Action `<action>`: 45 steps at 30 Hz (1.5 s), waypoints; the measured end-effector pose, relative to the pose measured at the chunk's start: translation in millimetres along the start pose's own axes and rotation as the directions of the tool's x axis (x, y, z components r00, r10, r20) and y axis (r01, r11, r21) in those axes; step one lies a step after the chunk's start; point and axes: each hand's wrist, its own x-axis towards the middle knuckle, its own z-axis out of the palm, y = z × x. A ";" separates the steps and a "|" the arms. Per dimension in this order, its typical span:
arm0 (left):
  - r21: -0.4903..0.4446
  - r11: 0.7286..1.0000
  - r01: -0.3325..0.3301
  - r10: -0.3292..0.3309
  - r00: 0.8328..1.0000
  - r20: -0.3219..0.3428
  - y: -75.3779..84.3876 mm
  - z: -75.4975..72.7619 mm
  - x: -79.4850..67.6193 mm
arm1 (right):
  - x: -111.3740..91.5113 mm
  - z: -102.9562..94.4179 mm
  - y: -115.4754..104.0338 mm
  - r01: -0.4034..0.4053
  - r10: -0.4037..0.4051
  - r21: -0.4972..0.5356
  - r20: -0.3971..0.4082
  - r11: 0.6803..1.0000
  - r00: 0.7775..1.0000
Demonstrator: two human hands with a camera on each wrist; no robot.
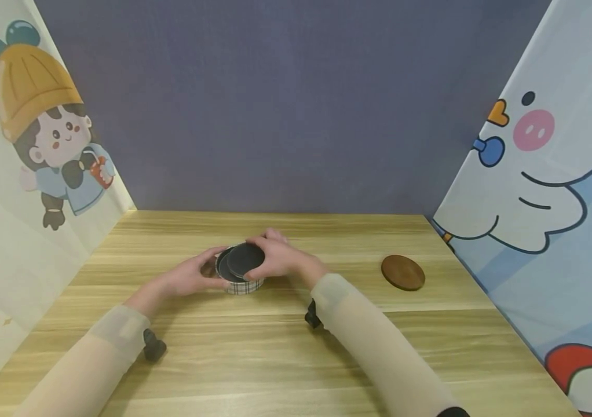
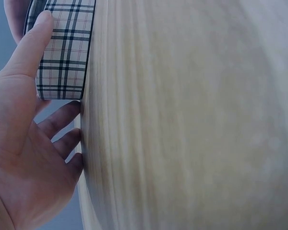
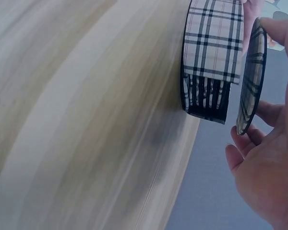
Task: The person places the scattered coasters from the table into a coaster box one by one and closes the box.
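A round coaster holder [image 1: 242, 288] with a plaid outer wall and dark inside stands on the table. My left hand [image 1: 195, 276] grips its left side, the thumb on the near wall in the left wrist view. My right hand [image 1: 281, 258] pinches a thin round coaster [image 1: 245, 260] by its edge, tilted just above the holder's open top. The coaster's upper face is dark, and its underside [image 3: 252, 79] is plaid. A cut-out in the holder's wall shows striped edges [image 3: 206, 93], apparently stacked coasters, in the right wrist view.
A brown wooden disc [image 1: 402, 273] lies on the table to the right. The wood-grain table [image 1: 254, 353] ends at a dark backdrop [image 1: 275, 116], with cartoon-printed panels [image 1: 551, 145] along both sides.
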 end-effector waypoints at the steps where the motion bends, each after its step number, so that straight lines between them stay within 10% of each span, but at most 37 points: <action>1: 0.003 1.000 0.001 -0.001 1.000 -0.001 0.1 0.2 0.0 | 1.1 0.7 -0.8 0.003 -0.003 -0.001 0.003 1.000 1.000; 45: -0.052 0.999 -0.015 0.016 0.999 0.031 2.2 -0.1 -3.0 | 0.8 18.1 2.5 0.067 -0.067 -0.007 0.041 0.998 0.997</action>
